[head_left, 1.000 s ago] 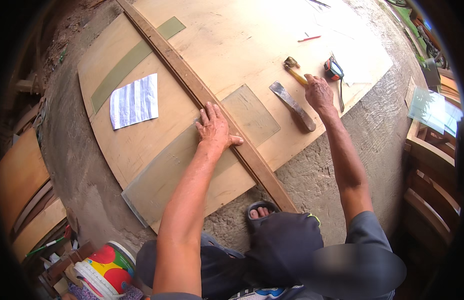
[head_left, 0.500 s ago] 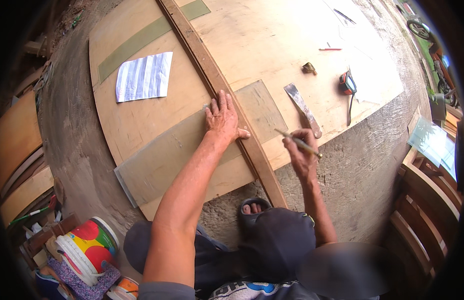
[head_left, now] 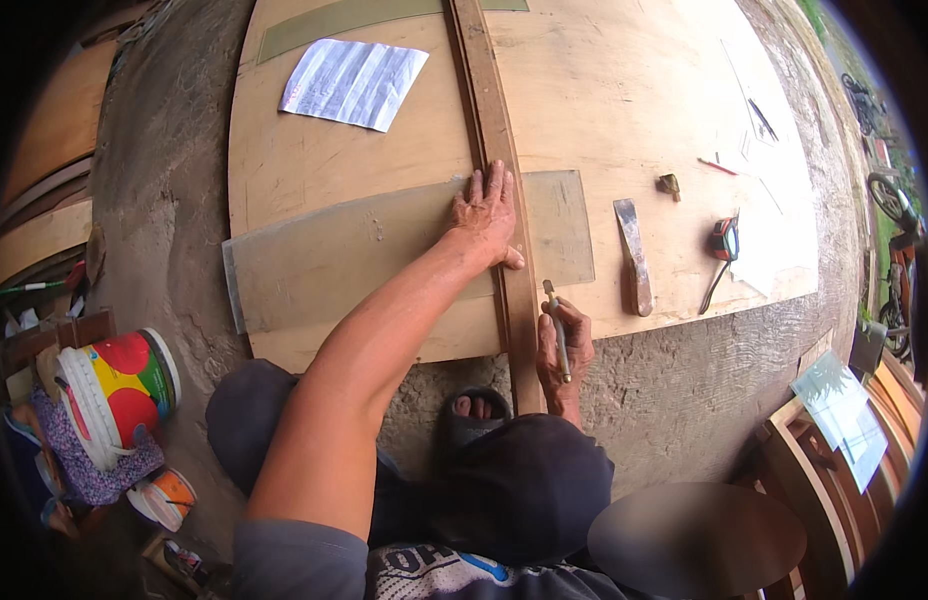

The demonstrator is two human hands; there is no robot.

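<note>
A clear glass sheet (head_left: 324, 250) lies on a pale plywood board (head_left: 594, 90). Across it runs a long brown wooden strip (head_left: 496, 110), which overhangs the board's near edge. My left hand (head_left: 484, 222) presses flat on the strip, fingers stretched forward and thumb out along its right side. Just right of the strip, my right hand (head_left: 572, 345) grips a slim brass-coloured glass cutter (head_left: 559, 335) like a pen. The cutter's head points away from me, near the glass sheet's near right part; whether it touches anything I cannot tell.
Right of the glass lie a scraper (head_left: 634, 255), a tape measure (head_left: 724, 240), a small brown lump (head_left: 669, 187) and a red pencil (head_left: 719, 165). Striped paper (head_left: 354, 85) lies far left. A colourful bucket (head_left: 134, 385) stands lower left; glass pieces (head_left: 839, 415) rest on wooden frames at right.
My right hand with the glass cutter has come in closer to the wooden strip, and the cutter now points away from me. My left hand stays on the strip; the view has turned.
</note>
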